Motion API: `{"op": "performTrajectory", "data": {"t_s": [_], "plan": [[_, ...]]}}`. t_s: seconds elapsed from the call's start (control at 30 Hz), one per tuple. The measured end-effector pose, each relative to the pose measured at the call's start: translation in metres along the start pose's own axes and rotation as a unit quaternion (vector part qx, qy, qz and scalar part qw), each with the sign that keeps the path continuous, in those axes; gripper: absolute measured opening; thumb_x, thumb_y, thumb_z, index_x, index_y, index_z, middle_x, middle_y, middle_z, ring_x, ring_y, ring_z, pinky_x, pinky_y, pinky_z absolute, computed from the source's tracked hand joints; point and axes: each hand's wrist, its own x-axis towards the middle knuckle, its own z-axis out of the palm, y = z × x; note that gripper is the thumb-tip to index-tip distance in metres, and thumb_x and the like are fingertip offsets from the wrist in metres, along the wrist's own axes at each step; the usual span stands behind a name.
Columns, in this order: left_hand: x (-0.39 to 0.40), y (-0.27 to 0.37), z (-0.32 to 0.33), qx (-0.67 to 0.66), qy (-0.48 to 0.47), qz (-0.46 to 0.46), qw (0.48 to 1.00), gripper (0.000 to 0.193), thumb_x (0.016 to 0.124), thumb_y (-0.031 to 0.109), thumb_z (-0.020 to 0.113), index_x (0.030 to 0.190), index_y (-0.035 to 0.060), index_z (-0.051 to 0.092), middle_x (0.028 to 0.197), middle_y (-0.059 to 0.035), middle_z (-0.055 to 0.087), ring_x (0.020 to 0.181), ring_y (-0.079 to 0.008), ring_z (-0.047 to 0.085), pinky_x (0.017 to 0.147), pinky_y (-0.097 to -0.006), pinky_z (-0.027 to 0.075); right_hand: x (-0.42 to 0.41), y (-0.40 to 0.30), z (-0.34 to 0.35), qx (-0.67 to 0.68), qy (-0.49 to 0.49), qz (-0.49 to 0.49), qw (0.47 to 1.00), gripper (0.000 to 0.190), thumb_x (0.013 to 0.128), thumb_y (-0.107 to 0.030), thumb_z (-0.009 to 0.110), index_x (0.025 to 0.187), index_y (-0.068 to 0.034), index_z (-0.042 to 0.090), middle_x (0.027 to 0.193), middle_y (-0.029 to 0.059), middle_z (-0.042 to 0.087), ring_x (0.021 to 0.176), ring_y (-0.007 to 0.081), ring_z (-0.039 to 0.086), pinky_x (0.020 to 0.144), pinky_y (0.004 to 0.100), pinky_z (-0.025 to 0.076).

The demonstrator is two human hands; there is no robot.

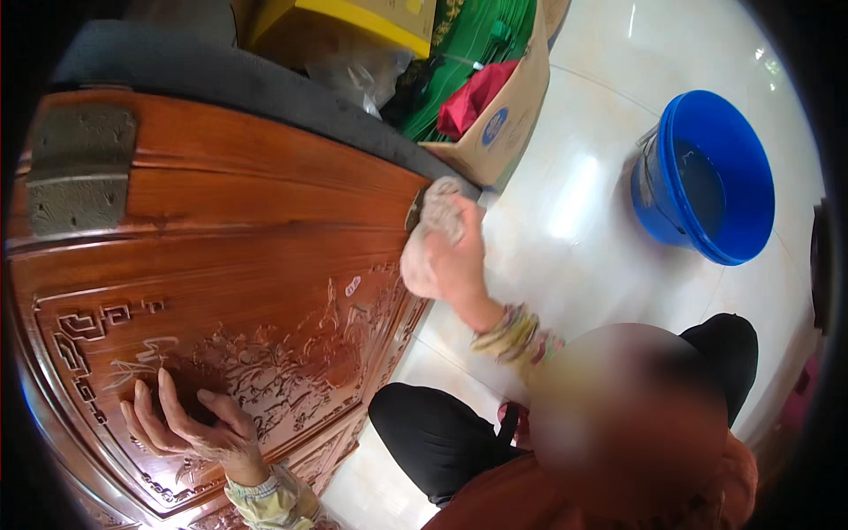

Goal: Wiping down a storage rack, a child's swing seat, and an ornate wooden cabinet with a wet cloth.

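A reddish-brown carved wooden panel [278,258] of a furniture piece fills the left side, with floral relief and fretwork borders. My right hand [457,265] presses a crumpled light-coloured cloth [442,205] to the panel's right-hand edge, over part of a small dark metal fitting [415,209]. At the lower left, my left hand [199,424] is spread over the carved surface with nothing in it; whether every fingertip touches the wood is unclear. Pale scrawled marks [142,363] show beside its fingers. A larger embossed metal plate [81,169] covers the panel's upper left corner.
On the glossy tiled floor [570,278] stands a blue bucket [735,238] holding murky water. A cardboard box [493,156] with green bags and red fabric stands beyond a dark grey ledge [265,96], near a yellow box [358,26]. My black-trousered knees [430,430] are close to the panel.
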Motion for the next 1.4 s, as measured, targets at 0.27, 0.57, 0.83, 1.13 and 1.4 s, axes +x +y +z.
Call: {"op": "performTrajectory", "data": {"t_s": [0.27,0.57,0.83,1.13,1.4], "plan": [[0.000,-0.005,-0.003,0.034,-0.017,0.009,0.999,0.037,0.091,0.014,0.046,0.126,0.0002,0.051,0.127,-0.0164,0.045,0.125,-0.0358,0.037,0.103,-0.0496,0.034,-0.050,-0.157,0.062,0.014,-0.146,-0.362,0.921,0.031,0.071,-0.007,0.071,0.093,-0.018,0.053,0.097,0.0085,0.047,0.093,0.0263,0.055,0.076,0.0387,0.048],[-0.001,-0.003,-0.001,0.054,-0.027,0.026,0.998,0.038,0.092,0.013,0.045,0.126,-0.0012,0.051,0.129,-0.0169,0.045,0.126,-0.0353,0.036,0.103,-0.0494,0.034,-0.025,0.103,-0.053,-0.156,0.025,0.026,0.987,0.046,0.075,0.001,0.060,0.119,-0.005,0.050,0.113,0.0097,0.055,0.110,0.0234,0.054,0.098,0.0326,0.041],[0.003,-0.006,0.006,0.030,0.001,0.036,0.999,0.039,0.092,0.017,0.046,0.127,0.0011,0.052,0.130,-0.0133,0.041,0.126,-0.0316,0.035,0.104,-0.0458,0.034,0.080,0.190,-0.081,0.101,0.063,0.104,0.987,0.046,0.083,-0.012,0.059,0.126,-0.002,0.047,0.121,0.0168,0.055,0.112,0.0284,0.053,0.095,0.0360,0.044],[0.001,-0.005,0.003,0.044,-0.013,0.035,0.998,0.040,0.093,0.019,0.044,0.128,0.0013,0.049,0.129,-0.0119,0.038,0.128,-0.0303,0.032,0.106,-0.0464,0.033,-0.117,0.167,-0.028,0.207,0.029,0.493,0.844,0.060,0.091,-0.017,0.054,0.144,-0.016,0.026,0.126,0.0065,0.047,0.110,0.0184,0.050,0.081,0.0392,0.051],[0.004,-0.007,0.001,0.056,0.012,0.041,0.998,0.039,0.093,0.019,0.045,0.127,0.0016,0.051,0.126,-0.0146,0.044,0.123,-0.0320,0.038,0.104,-0.0481,0.033,0.067,0.090,-0.046,0.049,0.087,0.144,0.984,0.054,0.091,-0.019,0.056,0.137,-0.005,0.031,0.121,0.0125,0.051,0.100,0.0161,0.053,0.080,0.0307,0.049]]}}
